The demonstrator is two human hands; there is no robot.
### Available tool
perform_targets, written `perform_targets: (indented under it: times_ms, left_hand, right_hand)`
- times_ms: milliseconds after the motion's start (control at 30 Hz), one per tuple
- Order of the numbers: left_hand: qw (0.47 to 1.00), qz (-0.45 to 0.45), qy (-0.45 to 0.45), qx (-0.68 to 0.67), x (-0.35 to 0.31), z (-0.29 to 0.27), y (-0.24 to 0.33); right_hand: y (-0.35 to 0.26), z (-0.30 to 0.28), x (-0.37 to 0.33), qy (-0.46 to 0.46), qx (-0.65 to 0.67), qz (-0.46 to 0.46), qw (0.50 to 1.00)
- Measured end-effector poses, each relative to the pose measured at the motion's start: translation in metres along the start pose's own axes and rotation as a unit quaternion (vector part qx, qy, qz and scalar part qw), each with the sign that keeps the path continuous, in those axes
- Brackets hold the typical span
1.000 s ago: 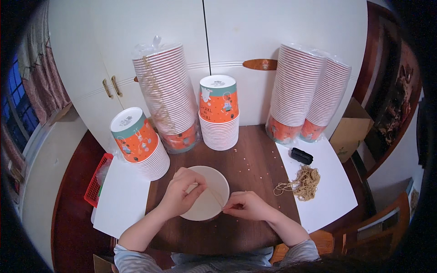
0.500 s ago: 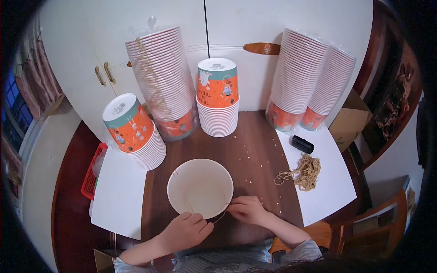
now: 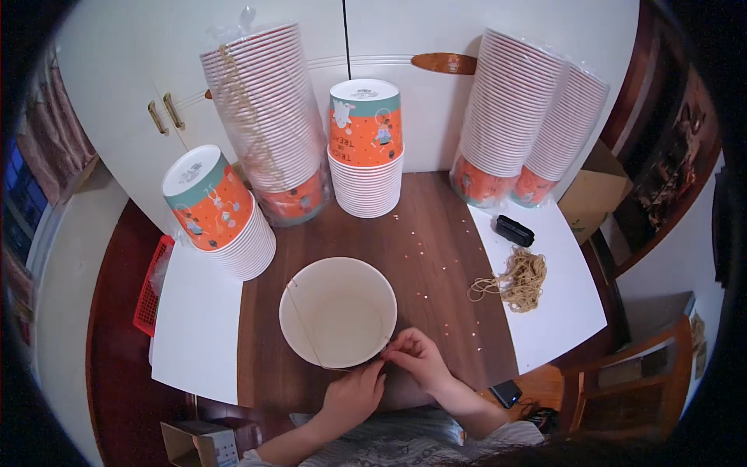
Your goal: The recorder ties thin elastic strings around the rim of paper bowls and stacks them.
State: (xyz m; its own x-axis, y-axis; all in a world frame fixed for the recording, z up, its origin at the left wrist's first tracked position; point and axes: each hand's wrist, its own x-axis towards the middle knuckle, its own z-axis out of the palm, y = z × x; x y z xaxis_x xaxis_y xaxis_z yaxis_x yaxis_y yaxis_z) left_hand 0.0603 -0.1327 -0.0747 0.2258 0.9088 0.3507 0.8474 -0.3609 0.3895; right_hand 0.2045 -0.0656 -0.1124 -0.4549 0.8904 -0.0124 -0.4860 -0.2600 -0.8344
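Observation:
A paper bucket [image 3: 338, 311] stands mouth up on the brown middle of the table, its pale inside facing me. From a hole at its left rim a thin tan cord [image 3: 305, 317] runs across the opening and over the near rim toward my fingers. My left hand [image 3: 354, 395] is closed on the cord below the near rim. My right hand [image 3: 419, 359] pinches the cord's end at the bucket's right rim, close to a small hole. The fingertips of both hands meet there and partly hide the cord.
Upside-down bucket stacks stand behind: a short one left [image 3: 218, 210], another in the middle [image 3: 366, 148], and tall wrapped ones left [image 3: 268, 117] and right [image 3: 510, 117]. A black hole punch [image 3: 514, 231] and a tangled cord bundle [image 3: 523, 280] lie right. Small paper dots [image 3: 426, 296] are scattered on the wood.
My left hand has moved right and slightly down, from the near rim to beside my right fingertips. The cord now crosses the rim more tautly. The whole view has shifted slightly.

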Motion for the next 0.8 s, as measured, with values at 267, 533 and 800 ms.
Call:
perform_targets:
  times_ms: [267,533,800]
  left_hand:
    - [0.997,-0.008,0.073,0.029,0.002,0.028,-0.002]
    - [0.991,-0.048,0.109,-0.059,-0.001,0.033,-0.002]
    - [0.999,0.023,0.034,0.014,0.006,0.023,0.005]
  right_hand:
    - [-0.004,-0.001,-0.005,-0.011,-0.142,0.014,0.99]
    - [-0.011,0.001,0.001,-0.015,-0.172,0.004,0.985]
    - [-0.02,-0.005,0.005,-0.011,-0.209,-0.021,0.978]
